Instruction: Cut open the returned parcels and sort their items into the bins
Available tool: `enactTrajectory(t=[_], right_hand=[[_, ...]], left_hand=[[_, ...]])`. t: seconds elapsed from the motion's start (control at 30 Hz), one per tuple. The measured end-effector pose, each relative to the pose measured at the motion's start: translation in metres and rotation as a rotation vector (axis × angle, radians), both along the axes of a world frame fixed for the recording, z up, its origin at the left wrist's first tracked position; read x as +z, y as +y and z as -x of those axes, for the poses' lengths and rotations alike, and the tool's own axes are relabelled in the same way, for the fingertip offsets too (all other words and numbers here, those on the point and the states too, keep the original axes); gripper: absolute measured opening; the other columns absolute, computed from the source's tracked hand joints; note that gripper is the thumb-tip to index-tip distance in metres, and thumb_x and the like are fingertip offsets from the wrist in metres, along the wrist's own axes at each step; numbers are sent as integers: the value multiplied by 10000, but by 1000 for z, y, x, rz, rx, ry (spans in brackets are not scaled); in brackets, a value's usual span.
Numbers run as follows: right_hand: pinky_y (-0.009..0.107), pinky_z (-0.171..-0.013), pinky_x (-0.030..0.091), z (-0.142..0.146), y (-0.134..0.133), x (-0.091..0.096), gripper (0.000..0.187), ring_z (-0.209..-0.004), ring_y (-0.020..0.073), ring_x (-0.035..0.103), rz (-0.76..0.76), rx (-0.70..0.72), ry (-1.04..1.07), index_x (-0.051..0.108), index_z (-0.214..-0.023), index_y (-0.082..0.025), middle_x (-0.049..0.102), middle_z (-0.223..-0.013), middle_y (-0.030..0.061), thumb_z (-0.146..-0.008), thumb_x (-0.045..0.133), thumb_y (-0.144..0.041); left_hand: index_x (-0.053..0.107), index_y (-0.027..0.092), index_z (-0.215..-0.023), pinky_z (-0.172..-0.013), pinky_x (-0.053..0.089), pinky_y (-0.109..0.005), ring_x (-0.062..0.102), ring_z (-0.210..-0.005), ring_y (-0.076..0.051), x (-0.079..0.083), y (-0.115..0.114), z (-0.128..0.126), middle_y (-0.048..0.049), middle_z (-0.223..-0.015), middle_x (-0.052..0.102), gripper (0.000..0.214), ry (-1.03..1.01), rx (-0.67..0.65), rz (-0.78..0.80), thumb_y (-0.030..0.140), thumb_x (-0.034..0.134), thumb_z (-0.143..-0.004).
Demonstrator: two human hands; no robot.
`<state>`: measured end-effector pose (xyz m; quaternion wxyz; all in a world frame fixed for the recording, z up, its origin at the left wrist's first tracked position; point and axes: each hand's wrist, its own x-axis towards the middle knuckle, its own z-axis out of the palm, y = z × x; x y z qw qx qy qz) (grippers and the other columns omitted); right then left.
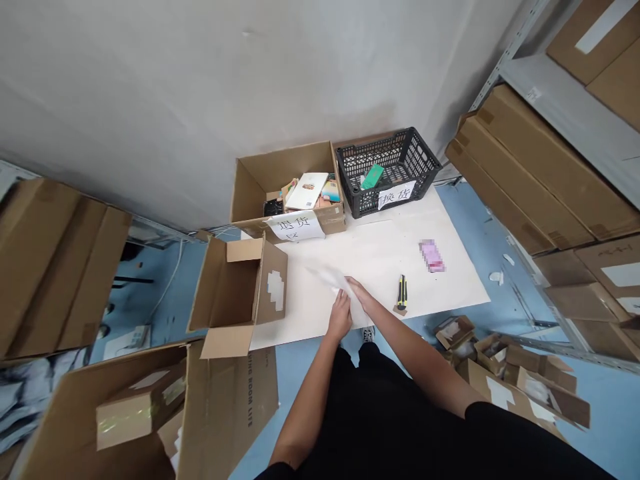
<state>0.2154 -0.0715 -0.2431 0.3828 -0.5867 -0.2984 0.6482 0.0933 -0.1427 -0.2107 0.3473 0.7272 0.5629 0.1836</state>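
Over the front edge of the white table (320, 320) I hold what looks like a translucent white plastic bag (356, 312), partly smeared by motion. My left hand (341, 316) is closed on its left side. On its upper right side, my right hand (358, 292) grips it too; the fingertips are partly hidden. Whether anything is inside the bag I cannot tell. To the right lie a yellow-and-black utility knife (402, 293) and a blurred pink-purple packet (432, 255). An open cardboard box (273, 283) with its flaps out stands left of my hands.
At the back, a labelled carton (250, 187) holds books and small packages. Beside it, a black plastic crate (390, 193) contains a green packet (373, 176). Shelved cartons (540, 173) flank the right. A large open box (230, 400) stands front left; small boxes (500, 380) lie front right.
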Motion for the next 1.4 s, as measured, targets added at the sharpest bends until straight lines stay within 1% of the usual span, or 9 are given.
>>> enactTrajectory(t=[0.17,0.33,0.47,0.6,0.77,0.9,1.0,1.1,1.4], right_hand=[[295,-688,569,12,4,48,525,-742,204,717,99,-50,212,666,-1011,-207,746,-808,-11,-562,888,-362],[292,-665,554,48,14,97,498,-740,216,709,6,-177,262,650,-923,-195,750,-817,22,-551,924,-380],[299,-674,567,123,25,142,456,-769,225,719,-148,-175,323,615,-887,-214,747,-828,26,-625,919,-429],[334,-797,601,225,44,177,463,-945,252,734,-327,-218,389,599,-1062,-216,763,-1037,72,-761,818,-492],[406,-1029,533,333,54,169,451,-1188,279,650,-532,-129,-106,573,-1275,-211,712,-1246,116,-915,622,-478],[530,-1178,391,356,28,117,632,-1396,389,529,-492,579,-622,647,-1330,-203,670,-1367,166,-718,798,-254],[573,-1215,345,342,-6,78,838,-1502,415,419,-548,787,-683,546,-1511,-154,539,-1541,224,-706,776,-202],[585,-1249,321,318,-36,64,723,-1534,361,387,-840,545,-649,526,-1544,-172,477,-1609,194,-830,632,-189],[594,-1254,322,199,-85,116,592,-1592,411,251,-833,477,-980,722,-1336,-170,502,-1598,189,-761,823,-263]], left_hand=[[769,229,-1236,-1211,427,-534,575,-1374,-281,72,6,35,-118,-1317,735,447,61,-118,-60,105,479,-920],[713,261,-1355,-1268,357,-424,528,-1435,-238,130,10,198,-92,-1417,685,441,241,320,-325,194,516,-966],[710,236,-1361,-1315,184,-572,291,-1591,-380,138,-3,333,-138,-1550,586,647,607,440,-142,375,850,-745],[634,260,-1468,-1303,160,-599,71,-1638,-433,112,-28,393,-141,-1735,312,991,669,392,7,588,943,-585],[662,334,-1417,-1273,220,-614,69,-1636,-438,65,-55,388,-104,-1787,154,871,526,387,41,503,966,-618],[799,278,-1100,-1269,233,-633,110,-1636,-427,45,-63,374,-91,-1770,234,378,451,432,-29,402,895,-756],[810,244,-969,-1275,234,-641,126,-1628,-448,40,-67,366,-102,-1758,262,204,409,465,-102,324,862,-789],[805,232,-947,-1278,212,-667,110,-1626,-466,37,-73,352,-100,-1754,273,134,365,513,-161,284,819,-823],[804,344,-1012,-1229,141,-750,128,-1632,-425,29,-99,280,-35,-1677,441,194,389,389,-320,398,621,-974]])
